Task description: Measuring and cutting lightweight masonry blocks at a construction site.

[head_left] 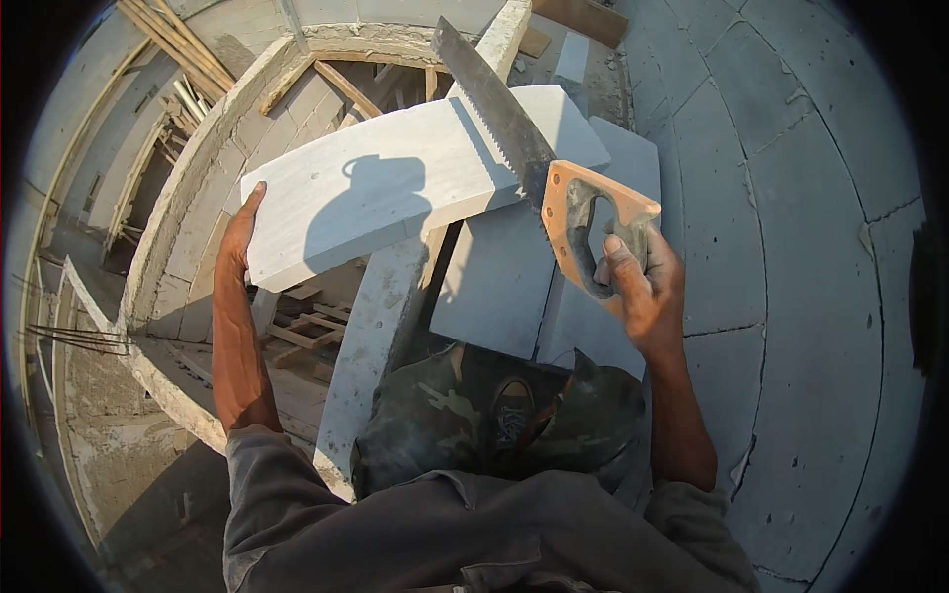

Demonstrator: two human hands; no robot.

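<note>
A long white building block [386,183] lies across the middle in front of me, its left end sticking out past a concrete beam. My left hand [240,229] grips that end, thumb on the top face and the other fingers mostly hidden behind it. In my right hand [647,289] is the orange and black handle of a handsaw [509,114]. Its toothed blade slants up and to the left over the right part of the block and casts a thin shadow there. Whether the teeth touch the block I cannot tell.
The concrete beam [371,326] runs below the block, beside more pale blocks [494,282]. A grey block wall [722,208] rises at right. Left of the beam is a drop with loose timber [306,336]. Rebar ends [79,338] stick out at far left; poles [178,44] lie beyond.
</note>
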